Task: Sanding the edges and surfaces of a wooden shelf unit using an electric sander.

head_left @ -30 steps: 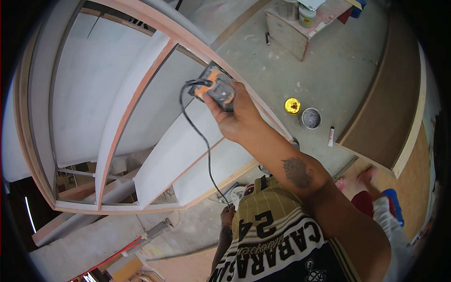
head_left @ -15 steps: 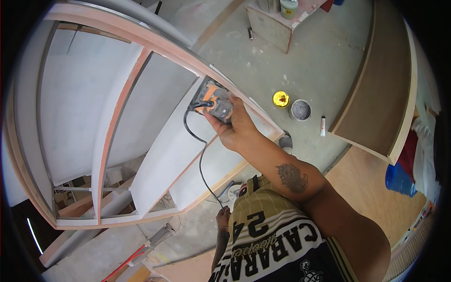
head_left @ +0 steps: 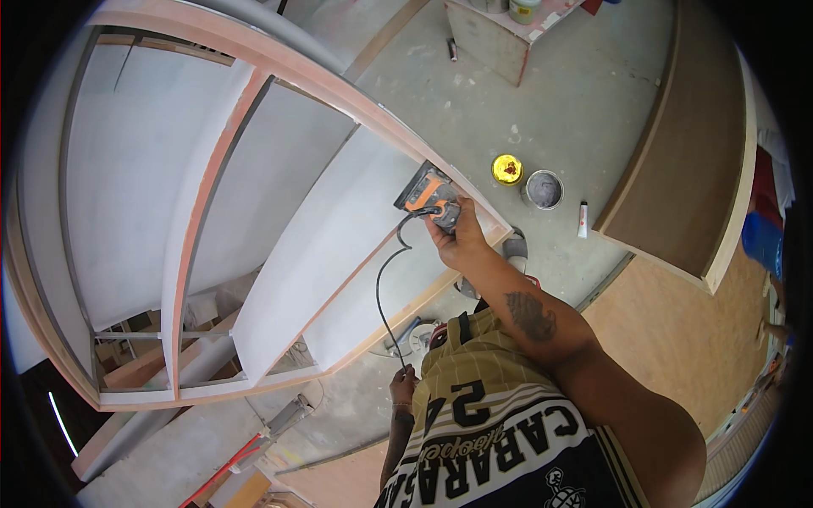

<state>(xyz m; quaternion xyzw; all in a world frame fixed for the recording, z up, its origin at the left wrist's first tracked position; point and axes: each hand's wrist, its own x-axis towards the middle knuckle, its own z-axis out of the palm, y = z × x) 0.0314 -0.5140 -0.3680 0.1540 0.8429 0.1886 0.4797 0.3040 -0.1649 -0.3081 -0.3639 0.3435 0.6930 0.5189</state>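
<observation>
My right hand is wrapped round an orange and black power sander, dusty with white powder. The sander rests against the pinkish rim of a large white cabinet-like frame, near its right-hand corner. From the tool a black cord loops down across the frame to my left hand, whose fingers are closed on it beside my body. White panels and thin pink-edged dividers make up the inside of the frame. The sander's underside is hidden.
An open yellow-topped can, a tin of grey paste and a white tube stand or lie on the concrete floor. A curved brown panel is at right. A low worktable stands at the far side.
My right hand and the sander have moved right and nearer to me along the frame's rim, toward its corner. The cord has shifted with them; my left hand stays almost in place.
</observation>
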